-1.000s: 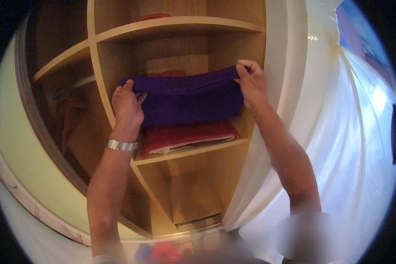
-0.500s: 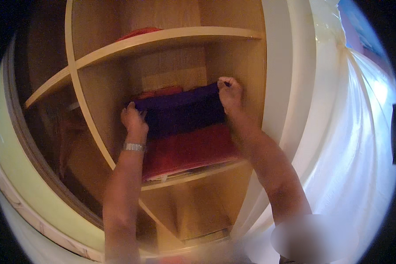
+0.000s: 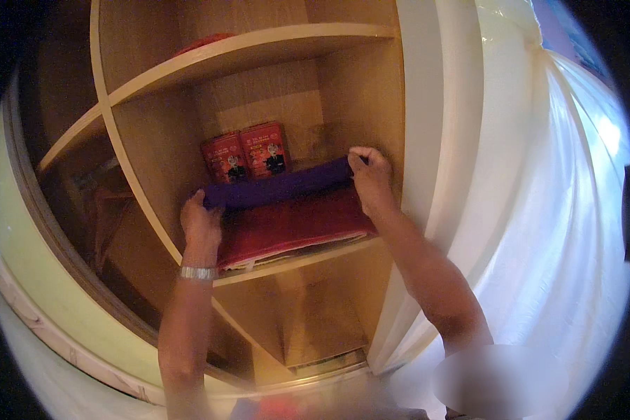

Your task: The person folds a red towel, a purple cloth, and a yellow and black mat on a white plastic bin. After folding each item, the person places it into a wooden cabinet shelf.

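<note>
A folded purple cloth (image 3: 280,185) stretches between my two hands inside a wooden shelf compartment. My left hand (image 3: 201,220), with a metal watch band on the wrist, pinches its left end. My right hand (image 3: 372,180) grips the right end between thumb and fingers. Directly below the purple cloth lies a flat folded red cloth (image 3: 294,227), its front edge along the shelf's front. Whether the purple cloth rests on the red one or hangs just over it, I cannot tell.
Two red boxes (image 3: 262,150) stand at the back left of this compartment. Something red (image 3: 206,42) lies on the shelf board (image 3: 280,36) above. A wooden upright (image 3: 129,157) bounds the left side; white sheeting (image 3: 539,231) hangs at the right.
Both hands have lowered the purple cloth toward the red cloth. It now appears as a narrower strip, and the red boxes behind it show more fully. The view has shifted slightly.
</note>
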Demonstrator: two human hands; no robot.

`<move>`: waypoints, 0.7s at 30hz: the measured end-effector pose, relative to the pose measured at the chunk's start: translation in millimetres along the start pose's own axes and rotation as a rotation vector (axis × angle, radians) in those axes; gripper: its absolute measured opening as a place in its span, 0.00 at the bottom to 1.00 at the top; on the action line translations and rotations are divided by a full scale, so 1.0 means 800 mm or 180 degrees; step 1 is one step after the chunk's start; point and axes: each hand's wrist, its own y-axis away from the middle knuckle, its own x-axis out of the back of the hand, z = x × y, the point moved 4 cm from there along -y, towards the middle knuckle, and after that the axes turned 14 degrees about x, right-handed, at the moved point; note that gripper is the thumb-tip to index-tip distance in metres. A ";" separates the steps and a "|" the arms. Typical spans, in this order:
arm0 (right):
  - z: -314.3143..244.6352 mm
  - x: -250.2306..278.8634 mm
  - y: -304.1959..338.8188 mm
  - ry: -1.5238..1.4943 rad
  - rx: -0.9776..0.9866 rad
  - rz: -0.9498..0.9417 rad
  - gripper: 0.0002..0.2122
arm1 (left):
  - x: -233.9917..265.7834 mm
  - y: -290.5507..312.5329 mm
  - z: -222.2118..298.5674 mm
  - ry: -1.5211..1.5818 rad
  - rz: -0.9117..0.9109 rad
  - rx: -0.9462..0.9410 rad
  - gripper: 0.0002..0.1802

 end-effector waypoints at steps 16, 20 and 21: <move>-0.024 0.048 0.096 -0.0163 -0.0981 -0.0416 0.10 | 0.055 0.115 -0.017 -0.0759 -0.0127 0.0620 0.10; 0.001 0.066 0.098 0.0309 -0.0867 -0.0566 0.09 | 0.062 0.112 -0.024 -0.0728 -0.0134 0.0773 0.05; 0.016 0.068 0.102 0.0226 -0.0828 -0.0544 0.09 | 0.064 0.116 -0.025 -0.0688 -0.0131 0.0780 0.06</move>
